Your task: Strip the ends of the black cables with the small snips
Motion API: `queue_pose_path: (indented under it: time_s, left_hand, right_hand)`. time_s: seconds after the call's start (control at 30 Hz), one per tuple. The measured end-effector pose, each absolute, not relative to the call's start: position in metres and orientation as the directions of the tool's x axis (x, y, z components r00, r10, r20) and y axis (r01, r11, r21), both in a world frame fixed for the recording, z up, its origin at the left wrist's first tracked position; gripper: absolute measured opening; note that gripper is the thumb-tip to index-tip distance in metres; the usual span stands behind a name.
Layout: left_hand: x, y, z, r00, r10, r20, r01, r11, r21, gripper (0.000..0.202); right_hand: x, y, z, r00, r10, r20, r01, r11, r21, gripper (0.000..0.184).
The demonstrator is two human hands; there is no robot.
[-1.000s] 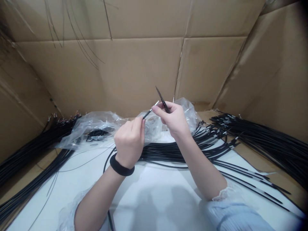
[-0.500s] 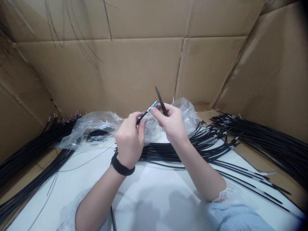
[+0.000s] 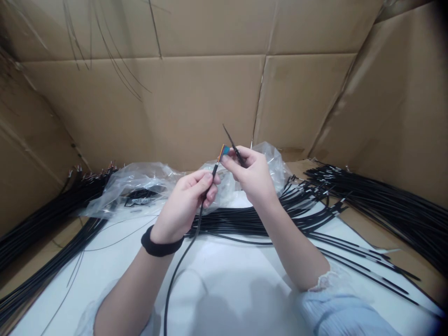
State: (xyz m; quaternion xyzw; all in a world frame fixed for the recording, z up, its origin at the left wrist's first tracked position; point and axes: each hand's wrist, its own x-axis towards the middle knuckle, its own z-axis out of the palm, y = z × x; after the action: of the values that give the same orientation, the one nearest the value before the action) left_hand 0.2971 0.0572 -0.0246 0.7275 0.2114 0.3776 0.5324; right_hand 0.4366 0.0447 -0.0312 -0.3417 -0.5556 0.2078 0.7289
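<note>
My left hand (image 3: 189, 200) is closed around a black cable (image 3: 170, 284), near its stripped end. From there the cable curves down to the bottom edge of the view. Orange-coloured inner wires (image 3: 220, 153) stick up out of the black jacket. Beside them shows a small blue piece, perhaps foil (image 3: 226, 150), at the fingertips of my right hand (image 3: 248, 170). That hand is closed too, with a dark, thin pointed tool that looks like tweezers (image 3: 231, 138) held in it, tip up and to the left. My right fingers hide the tool's lower part.
A bundle of black cables (image 3: 231, 221) lies across the white table surface (image 3: 224, 266) behind my hands. More cable bundles lie at left (image 3: 45, 224) and right (image 3: 381, 200). Crumpled clear plastic (image 3: 140, 175) sits against the cardboard wall (image 3: 210, 102).
My left hand has turned and now grips the cable lower, palm more visible. The silvery covering over the stripped end is gone from the wires, which show orange. My right hand has barely moved.
</note>
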Motion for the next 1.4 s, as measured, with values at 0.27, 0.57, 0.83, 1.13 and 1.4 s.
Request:
queue_pose_path:
  time_s: [0.27,0.57,0.83,1.13,1.4]
  left_hand:
    - [0.307,0.063,-0.052,0.137,0.33,0.934,0.533,-0.819,0.211,0.013]
    - [0.302,0.032,-0.022,0.735,0.568,0.37,-0.23,-0.304,0.924,0.019]
    - [0.293,0.047,-0.019,0.598,0.723,0.345,-0.068,-0.383,0.921,0.022]
    - [0.298,0.051,-0.025,0.52,0.738,0.43,0.193,-0.592,0.782,0.02]
    - [0.298,0.052,-0.024,0.489,0.779,0.393,0.215,-0.544,0.811,0.018]
  right_hand:
    - [0.429,0.046,-0.034,0.262,0.766,0.586,-0.125,0.629,-0.767,0.018]
    - [0.435,0.07,-0.045,0.157,0.903,0.401,-0.144,0.423,-0.895,0.031]
    - [0.523,0.082,-0.048,0.358,0.807,0.469,0.57,0.209,-0.794,0.024]
    - [0.586,0.097,-0.087,0.506,0.849,0.154,0.737,-0.332,-0.589,0.009]
    - [0.588,0.126,-0.116,0.671,0.722,0.169,0.68,-0.507,-0.53,0.03]
